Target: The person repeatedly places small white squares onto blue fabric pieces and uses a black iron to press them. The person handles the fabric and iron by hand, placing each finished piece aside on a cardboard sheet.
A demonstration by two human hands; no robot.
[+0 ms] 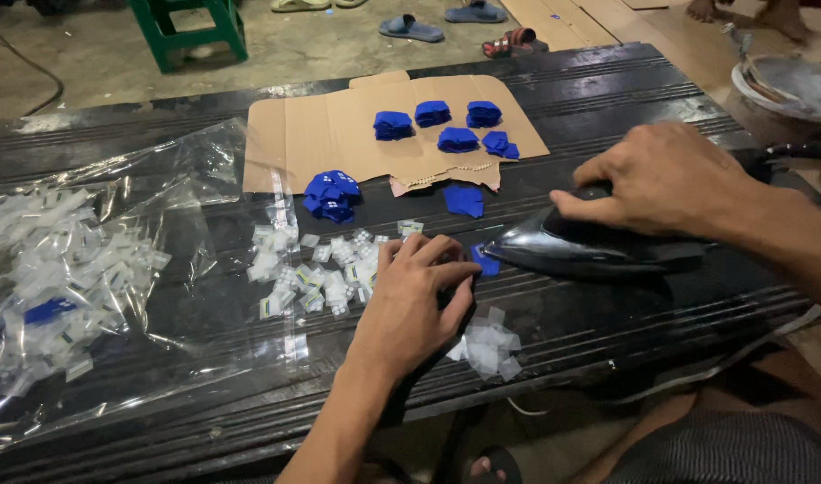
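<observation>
My right hand (666, 179) grips the handle of a black clothes iron (590, 246) resting on the dark table (608, 99). The iron's tip touches a small blue fabric piece (485, 261). My left hand (413, 300) lies flat on the table just left of the iron's tip, fingers pressing down by that blue piece. Beside this hand lie small clear plastic packets (316, 269) on the left and a few more packets (487, 345) on its right. Several stacks of blue pieces (455, 139) sit on a cardboard sheet (339, 134), with one pile (332, 195) at its front edge.
A large clear plastic bag (79, 269) full of small packets covers the table's left side. A loose blue piece (464, 200) lies near the cardboard. A grey bucket (782, 94) stands at the far right. A green stool (191, 27) and sandals (410, 27) are on the floor beyond.
</observation>
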